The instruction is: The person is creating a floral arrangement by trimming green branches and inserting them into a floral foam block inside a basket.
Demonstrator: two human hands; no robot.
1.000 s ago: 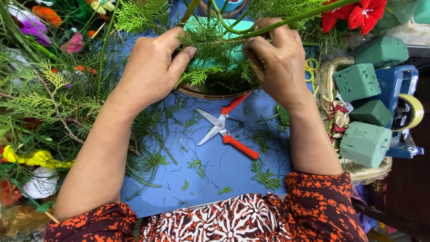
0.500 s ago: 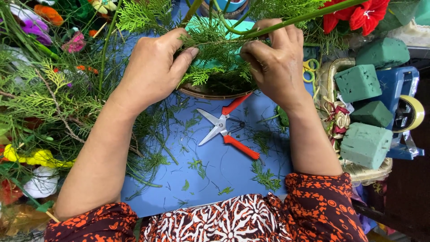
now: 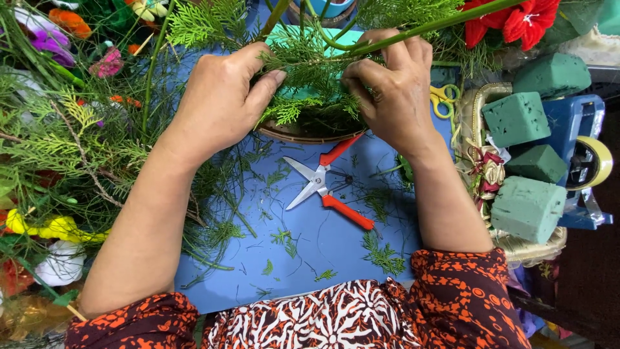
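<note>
Currently both hands work at the far edge of the blue surface [image 3: 310,252], over a shallow brown basket [image 3: 294,134] packed with cypress-like sprigs [image 3: 310,77]. The left hand [image 3: 216,103] has its fingers curled around the left side of the sprigs, thumb tip pressed into the foliage; its grip is closed on the greenery. The right hand [image 3: 391,90] pinches the same sprigs from the right, fingers folded over the foliage and beneath a long green stem [image 3: 426,27] that runs diagonally towards a red flower [image 3: 510,22]. Compared with the frames from a second ago, both hands sit in nearly the same place; only the fingers have tightened slightly and the sprigs appear drawn closer together over the basket, which suggests the greenery is being seated, not released. Red-handled snips [image 3: 326,187] lie open on the surface, just below the basket, untouched. Trimmed needles are scattered across the surface. To the right, green foam blocks [image 3: 516,119] rest in a gold-trimmed tray [image 3: 475,113], beside small yellow scissors [image 3: 442,100]. Loose foliage and artificial flowers lie piled to the left.
</note>
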